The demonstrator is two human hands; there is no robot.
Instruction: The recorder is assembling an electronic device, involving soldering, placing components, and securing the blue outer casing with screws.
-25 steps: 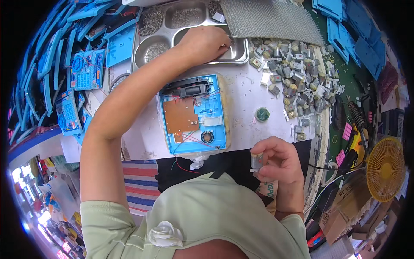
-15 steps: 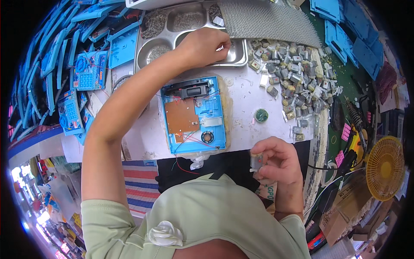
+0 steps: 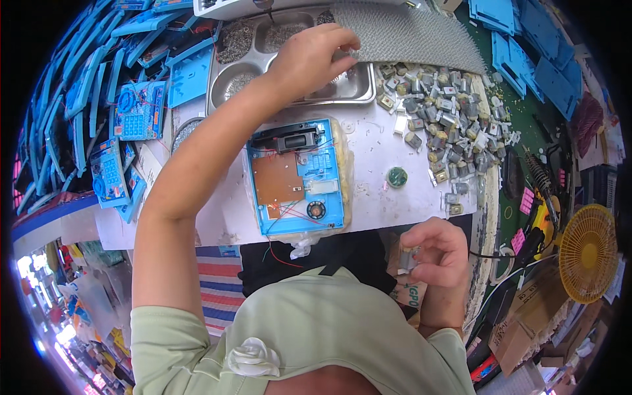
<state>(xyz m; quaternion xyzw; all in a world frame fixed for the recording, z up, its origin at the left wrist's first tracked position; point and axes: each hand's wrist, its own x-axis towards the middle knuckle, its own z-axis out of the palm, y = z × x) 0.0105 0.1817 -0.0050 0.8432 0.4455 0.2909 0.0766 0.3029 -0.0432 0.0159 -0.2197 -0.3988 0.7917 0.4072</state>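
My left hand (image 3: 317,59) reaches over the compartmented metal tray (image 3: 316,102), by the edge of a grey sheet of spiky wire-like tips (image 3: 411,36). Its thumb and fingers are drawn together; whatever small thing they may hold is hidden. In front of my body, my right hand (image 3: 442,253) pinches a small motor (image 3: 408,258) with a silvery casing. Between the two arms, an opened blue plastic housing (image 3: 322,227) lies on a clear bag. Inside it are a brown circuit board (image 3: 278,179), a black part (image 3: 296,141), a round speaker (image 3: 316,210) and thin wires.
Many similar small motors (image 3: 454,118) are heaped at the right of the white tabletop. A round green piece (image 3: 397,177) sits near them. Blue housings (image 3: 72,99) are stacked at left; blue panels (image 3: 520,59) lie far right. A yellow fan (image 3: 588,253) stands at right.
My left hand has moved up from the tray's compartment toward the spiky sheet. My right hand has shifted slightly right and down, still pinching the motor. A dark tool tip now shows above the tray.
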